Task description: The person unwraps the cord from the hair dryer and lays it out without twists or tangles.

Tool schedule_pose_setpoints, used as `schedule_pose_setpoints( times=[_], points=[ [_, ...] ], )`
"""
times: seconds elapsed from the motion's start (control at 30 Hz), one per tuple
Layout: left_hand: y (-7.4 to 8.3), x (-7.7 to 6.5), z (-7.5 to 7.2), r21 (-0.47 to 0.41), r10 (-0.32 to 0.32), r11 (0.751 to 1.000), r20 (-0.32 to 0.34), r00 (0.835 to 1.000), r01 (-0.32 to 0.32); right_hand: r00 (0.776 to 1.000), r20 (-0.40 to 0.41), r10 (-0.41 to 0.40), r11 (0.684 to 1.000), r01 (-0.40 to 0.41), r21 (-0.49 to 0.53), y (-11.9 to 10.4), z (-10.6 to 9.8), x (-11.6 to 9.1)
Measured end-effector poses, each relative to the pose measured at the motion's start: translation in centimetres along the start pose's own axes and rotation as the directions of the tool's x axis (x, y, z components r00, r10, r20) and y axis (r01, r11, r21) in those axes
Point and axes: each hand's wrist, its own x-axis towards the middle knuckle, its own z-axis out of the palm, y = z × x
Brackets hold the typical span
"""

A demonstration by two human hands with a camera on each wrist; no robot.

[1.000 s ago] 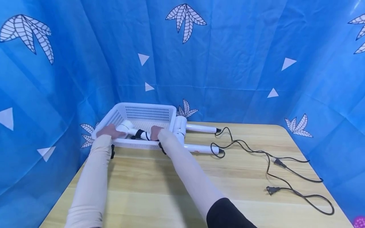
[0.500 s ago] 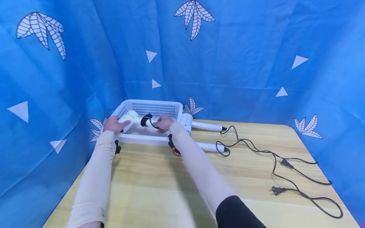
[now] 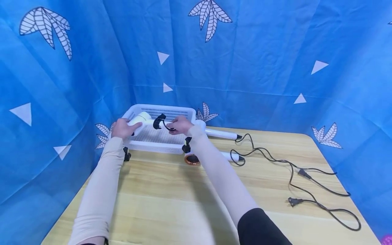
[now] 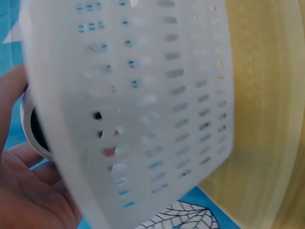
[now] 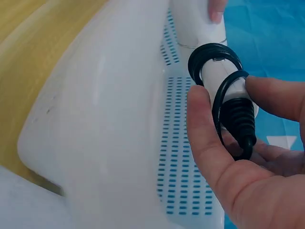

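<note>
One smooth white hair dryer (image 3: 145,117) is held over a perforated plastic basket (image 3: 156,147), left of centre in the head view. The left hand (image 3: 121,128) grips its rounded barrel; the right hand (image 3: 181,126) holds the cylindrical handle, ringed by coiled black cord (image 3: 158,123). A wood-grained table (image 3: 159,197) spans the lower frame.

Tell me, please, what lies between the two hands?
A white hair dryer with its coiled black cord; the head view shows this stretch.
</note>
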Motion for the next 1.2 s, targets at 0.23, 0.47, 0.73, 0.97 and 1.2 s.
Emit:
schedule_pose_setpoints(
  times=[0.23, 0.47, 0.73, 0.97, 1.2],
  points=[
    [2.5, -1.0, -0.2, -0.018, 0.035, 0.999, -0.034, 0.999, -0.036, 1.000, -0.010, 0.000, 0.948, 0.003, 0.319, 0.8, -1.9, -0.9],
    [5.3, -2.2, 0.3, -0.013, 0.044, 0.999, -0.061, 0.997, -0.045, 0.997, -0.083, 0.001, 0.851, 0.043, 0.523, 1.7, -3.4, -2.3],
    [7.3, -2.9, 1.5, -0.039, 0.062, 0.997, -0.068, 0.996, -0.064, 0.981, -0.193, -0.008, 0.780, 0.127, 0.613, 2.5, -4.6, -4.1],
    [9.1, -3.6, 1.9, -0.111, 0.065, 0.992, 0.011, 0.998, -0.064, 0.975, -0.223, -0.018, 0.764, 0.157, 0.625, 3.2, -6.7, -5.6],
    [10.4, -4.2, 2.0, -0.280, 0.029, 0.960, 0.179, 0.983, 0.022, 0.975, -0.224, 0.016, 0.745, 0.137, 0.652, 4.0, -8.5, -7.1]
  ],
)
